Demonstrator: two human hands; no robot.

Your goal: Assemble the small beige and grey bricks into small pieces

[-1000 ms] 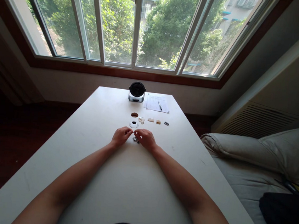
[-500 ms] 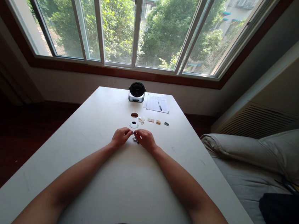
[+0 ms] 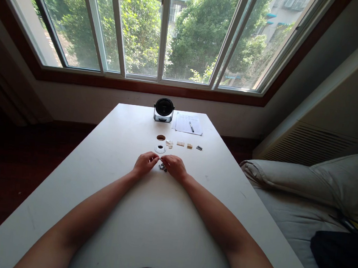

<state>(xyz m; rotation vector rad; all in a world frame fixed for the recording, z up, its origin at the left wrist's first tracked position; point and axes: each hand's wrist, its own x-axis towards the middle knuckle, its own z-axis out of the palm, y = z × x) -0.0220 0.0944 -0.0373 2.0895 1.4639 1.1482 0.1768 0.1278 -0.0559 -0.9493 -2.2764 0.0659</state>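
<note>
Both my hands rest on the white table (image 3: 100,211) near its middle, fingertips almost touching. My left hand (image 3: 144,163) is curled with thumb and finger pinched together. My right hand (image 3: 175,167) is curled too, its fingers closed over a small dark grey piece (image 3: 162,167) that lies between the two hands. What each pinch holds is too small to make out. Just beyond my hands lie a white ring (image 3: 160,149), a brown disc (image 3: 161,137), and a row of small tan and white studded pieces (image 3: 180,143), with one dark piece (image 3: 199,147) at the right end.
A small black round fan (image 3: 164,109) stands at the table's far edge, beside a sheet of paper (image 3: 187,124) with a pen on it. A bed with a grey pillow (image 3: 330,184) lies along the right. Windows fill the wall behind.
</note>
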